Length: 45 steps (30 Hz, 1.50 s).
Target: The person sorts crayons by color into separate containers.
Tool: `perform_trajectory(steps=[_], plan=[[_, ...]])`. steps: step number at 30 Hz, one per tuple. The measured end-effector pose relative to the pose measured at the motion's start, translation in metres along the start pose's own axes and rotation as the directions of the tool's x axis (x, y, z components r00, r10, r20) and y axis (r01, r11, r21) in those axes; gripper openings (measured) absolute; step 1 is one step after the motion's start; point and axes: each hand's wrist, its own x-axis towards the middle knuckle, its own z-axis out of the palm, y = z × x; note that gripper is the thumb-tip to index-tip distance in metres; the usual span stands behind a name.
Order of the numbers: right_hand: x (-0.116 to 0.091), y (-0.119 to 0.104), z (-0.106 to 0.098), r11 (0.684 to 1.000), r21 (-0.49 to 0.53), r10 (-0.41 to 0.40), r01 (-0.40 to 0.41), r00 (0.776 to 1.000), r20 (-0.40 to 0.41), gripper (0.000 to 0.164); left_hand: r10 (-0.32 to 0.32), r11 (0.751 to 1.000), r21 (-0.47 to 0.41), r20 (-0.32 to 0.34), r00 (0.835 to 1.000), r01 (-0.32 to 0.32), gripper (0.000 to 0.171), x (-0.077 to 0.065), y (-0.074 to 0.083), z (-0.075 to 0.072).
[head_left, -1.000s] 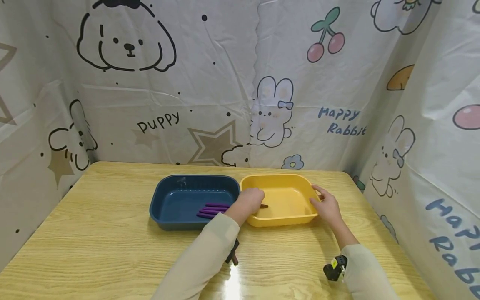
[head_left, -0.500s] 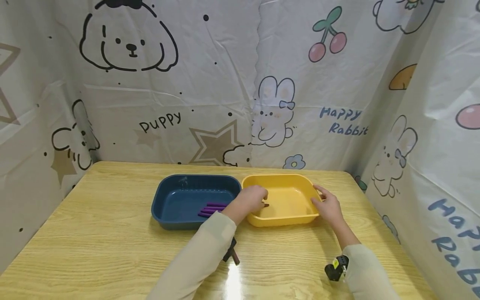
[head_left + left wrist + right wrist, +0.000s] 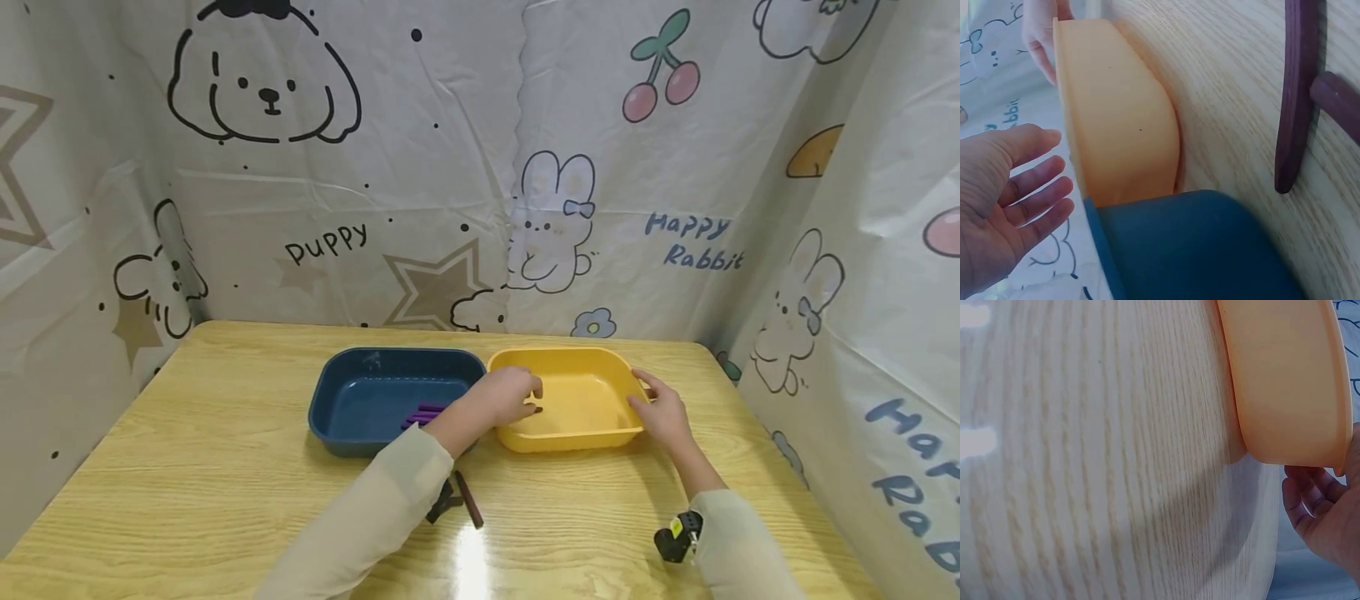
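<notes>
My left hand (image 3: 504,395) is over the left end of a yellow plastic basin (image 3: 588,440), with its fingers loosely bent. In the left wrist view its thumb and fingers stand apart, and nothing shows between them. The dark tip of a brown stick (image 3: 538,409) lies in the basin by these fingers; the hand hides the rest. My right hand (image 3: 663,411) grips the basin's right wall, thumb at the inside, other fingers outside. Touching the yellow basin on its left is a dark blue basin (image 3: 348,446). Purple sticks (image 3: 427,411) lie in it, partly behind my left forearm.
On the wooden table (image 3: 225,467), in front of the basins, lies a dark brown stick (image 3: 469,500). Another brown stick (image 3: 1341,103) touches it in the left wrist view. A small black device (image 3: 678,536) is strapped to my right wrist. Behind hangs a printed cloth (image 3: 435,167).
The left hand's fingers have loosened and spread from a tighter curl, and its forearm has shifted left, uncovering more of the brown stick on the table. The right hand keeps its hold.
</notes>
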Motion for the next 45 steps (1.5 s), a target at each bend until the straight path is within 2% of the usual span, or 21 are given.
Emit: perform_trajectory(steps=[8,20,28,36,39,45], plan=[[0.001,0.001,0.001,1.0,0.006,0.0,0.0,1.0,0.002,0.05,0.016,1.0,-0.019,0.002,1.0,-0.016,0.022,-0.022,0.0,-0.009],[0.004,0.004,0.0,1.0,0.013,-0.004,0.004,1.0,0.001,0.05,0.047,0.998,-0.046,-0.048,0.998,-0.05,0.018,-0.059,-0.01,-0.018],[0.004,0.006,0.001,1.0,0.012,-0.018,0.018,1.0,-0.008,0.05,0.087,0.993,-0.074,-0.104,0.991,-0.095,0.017,-0.088,-0.019,-0.017],[0.002,0.004,0.002,1.0,0.001,-0.011,0.011,1.0,-0.006,0.05,0.035,0.981,-0.184,-0.13,0.991,-0.059,0.015,-0.129,-0.035,-0.013],[0.002,0.002,0.001,1.0,0.01,-0.004,0.004,1.0,-0.005,0.05,0.029,0.982,-0.181,-0.146,0.989,-0.056,0.015,-0.141,-0.042,-0.013],[0.001,0.002,0.0,1.0,0.019,-0.004,0.004,1.0,-0.005,0.05,0.088,0.981,-0.159,-0.161,0.983,-0.114,0.014,-0.161,-0.048,-0.01]])
